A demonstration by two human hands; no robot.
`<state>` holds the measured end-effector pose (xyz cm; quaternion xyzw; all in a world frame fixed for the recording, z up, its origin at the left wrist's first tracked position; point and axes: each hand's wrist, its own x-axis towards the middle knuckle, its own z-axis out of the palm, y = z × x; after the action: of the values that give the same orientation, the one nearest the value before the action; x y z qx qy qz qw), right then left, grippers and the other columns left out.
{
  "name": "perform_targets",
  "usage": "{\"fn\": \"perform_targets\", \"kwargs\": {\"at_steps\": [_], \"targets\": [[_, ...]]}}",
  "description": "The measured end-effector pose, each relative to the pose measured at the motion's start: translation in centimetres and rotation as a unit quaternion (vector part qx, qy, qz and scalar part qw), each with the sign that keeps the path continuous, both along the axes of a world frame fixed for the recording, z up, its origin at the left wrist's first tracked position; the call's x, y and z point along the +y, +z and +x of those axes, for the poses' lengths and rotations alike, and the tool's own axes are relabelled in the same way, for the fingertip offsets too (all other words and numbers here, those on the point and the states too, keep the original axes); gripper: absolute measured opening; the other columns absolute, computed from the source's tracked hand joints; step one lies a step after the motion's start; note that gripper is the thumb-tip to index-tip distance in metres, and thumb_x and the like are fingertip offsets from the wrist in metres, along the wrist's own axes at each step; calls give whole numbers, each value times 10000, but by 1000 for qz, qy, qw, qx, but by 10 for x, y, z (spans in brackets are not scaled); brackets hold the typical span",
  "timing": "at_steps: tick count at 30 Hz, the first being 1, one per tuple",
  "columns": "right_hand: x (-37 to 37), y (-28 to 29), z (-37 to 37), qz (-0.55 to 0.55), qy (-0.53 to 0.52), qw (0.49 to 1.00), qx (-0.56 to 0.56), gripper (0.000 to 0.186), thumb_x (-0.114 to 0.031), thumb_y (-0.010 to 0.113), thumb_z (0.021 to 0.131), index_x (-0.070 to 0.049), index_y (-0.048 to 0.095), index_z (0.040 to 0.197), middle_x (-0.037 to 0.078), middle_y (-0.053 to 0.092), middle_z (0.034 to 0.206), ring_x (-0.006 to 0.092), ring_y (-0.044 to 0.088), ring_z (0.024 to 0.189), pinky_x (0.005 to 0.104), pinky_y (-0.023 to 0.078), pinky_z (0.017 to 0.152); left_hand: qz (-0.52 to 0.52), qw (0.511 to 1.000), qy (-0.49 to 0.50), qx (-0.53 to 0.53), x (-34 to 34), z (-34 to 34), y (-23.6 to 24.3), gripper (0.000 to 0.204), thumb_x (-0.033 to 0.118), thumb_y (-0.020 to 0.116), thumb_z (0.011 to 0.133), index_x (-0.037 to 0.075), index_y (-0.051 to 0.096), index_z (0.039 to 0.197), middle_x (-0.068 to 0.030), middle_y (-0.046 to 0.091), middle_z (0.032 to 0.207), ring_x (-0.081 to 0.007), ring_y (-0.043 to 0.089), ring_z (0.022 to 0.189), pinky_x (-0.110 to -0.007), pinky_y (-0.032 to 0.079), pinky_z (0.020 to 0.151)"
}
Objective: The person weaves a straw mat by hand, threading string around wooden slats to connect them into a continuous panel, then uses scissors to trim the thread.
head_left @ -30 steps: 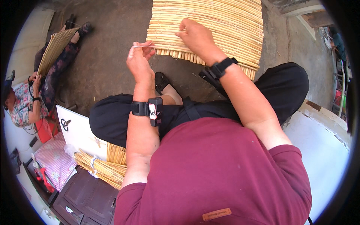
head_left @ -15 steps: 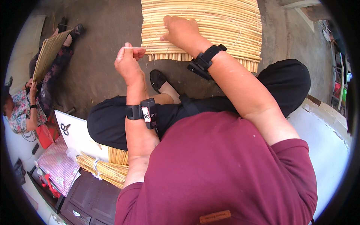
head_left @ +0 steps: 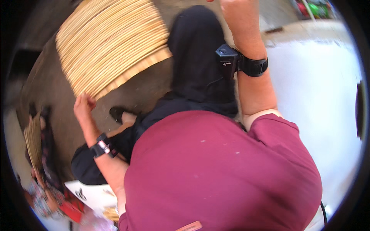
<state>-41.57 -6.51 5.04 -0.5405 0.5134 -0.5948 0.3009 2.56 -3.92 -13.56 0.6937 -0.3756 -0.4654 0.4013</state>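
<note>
A mat of pale yellow sticks [head_left: 111,46] lies at the upper left, its rows running side by side. At its lower left corner, my left hand [head_left: 84,104] has its fingers curled closed, blurred; what they pinch is too small to make out. My right hand [head_left: 235,11] is raised at the top edge, off to the right of the mat, with most of its fingers cut off by the frame. Beneath it lies my dark-trousered right leg [head_left: 196,50].
A co-worker [head_left: 42,192] sits at the left with another stick mat [head_left: 32,142]. A white board with scissors [head_left: 96,190] and stick bundles [head_left: 111,213] lie by my left knee. A white surface [head_left: 308,107] is on my right; coloured items [head_left: 318,9] stand beyond.
The view has swung right, so the mat appears farther left. My right hand has left the mat and moved up and rightward. My left hand remains by the mat's near corner.
</note>
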Motion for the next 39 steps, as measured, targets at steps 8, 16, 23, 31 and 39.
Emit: {"fn": "perform_targets", "kwargs": {"at_steps": [8,16,23,31,39], "targets": [[74,-193,-198,407,-16,845,346,256,-206,650,811,-78,682,1031,145,695,984,282,667,896,381,520,783,31,989,-32,-144,-6,2,-5,302,199,493,955,46,545,700,-6,440,513,-85,359,377,-234,249,354],[160,-324,-184,534,203,740,355,235,-148,600,810,-19,673,992,173,678,1012,349,635,968,430,514,814,40,984,-6,-173,10,-20,19,261,163,476,935,64,506,695,-1,410,524,-99,354,412,-254,281,400],[247,-366,-142,368,279,764,451,248,-140,627,843,-100,590,1085,122,603,1002,304,593,971,435,460,822,77,981,5,-179,9,-18,21,246,174,484,928,70,507,706,-1,423,543,-96,354,416,-251,275,400],[276,-383,-126,380,227,734,515,175,-202,543,850,-154,612,1003,70,585,1007,248,552,1024,393,373,885,96,982,23,-159,10,-37,34,278,216,503,951,73,529,714,-12,464,556,-109,417,449,-252,332,425],[241,-361,-152,449,102,868,186,275,-275,498,888,-44,596,999,158,583,911,273,565,878,370,435,788,62,996,-11,-63,6,-75,55,129,127,544,912,25,618,937,-59,615,725,-138,569,614,-239,462,560]]}}
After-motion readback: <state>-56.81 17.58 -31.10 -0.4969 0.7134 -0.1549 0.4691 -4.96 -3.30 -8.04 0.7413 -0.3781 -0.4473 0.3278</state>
